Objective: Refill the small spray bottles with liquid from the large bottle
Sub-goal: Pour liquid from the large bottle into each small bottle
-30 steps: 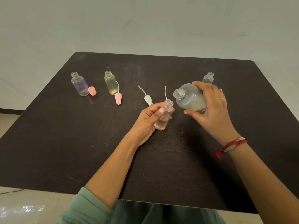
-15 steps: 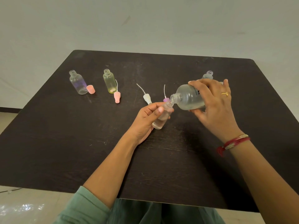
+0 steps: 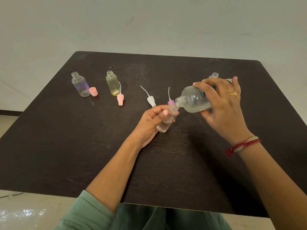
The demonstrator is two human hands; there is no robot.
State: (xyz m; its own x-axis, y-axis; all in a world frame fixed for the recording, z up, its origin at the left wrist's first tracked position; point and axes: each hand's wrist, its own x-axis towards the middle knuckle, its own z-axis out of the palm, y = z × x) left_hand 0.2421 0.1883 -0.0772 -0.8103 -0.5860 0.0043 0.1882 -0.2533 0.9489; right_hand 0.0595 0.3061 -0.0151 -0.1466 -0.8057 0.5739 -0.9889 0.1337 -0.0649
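I see a dark brown tabletop (image 3: 83, 146) with fine scratches, standing before a plain pale wall (image 3: 149, 22); a strip of light floor (image 3: 10, 123) shows at the left.

Near the middle, the left hand (image 3: 152, 120) grips a small spray bottle (image 3: 167, 120), tilted, its base low over the tabletop. It has no top and holds a little clear liquid at the bottom. The right hand (image 3: 222, 105) grasps the large bottle (image 3: 194, 100), almost on its side, and its open mouth touches the mouth of the small one. Clear liquid lies along its lower wall.

At the far left stand two open small bottles: a purple-tinted bottle (image 3: 80, 84) with a pink cap (image 3: 93, 91) touching it, and a yellow bottle (image 3: 113, 83) with a pink spray head (image 3: 120, 98) just beside it. A white spray head (image 3: 151, 99) and a purple spray head (image 3: 170, 102) lie behind the left hand. One more open bottle (image 3: 215, 74) stands behind the right hand, and I cannot tell what is in it.
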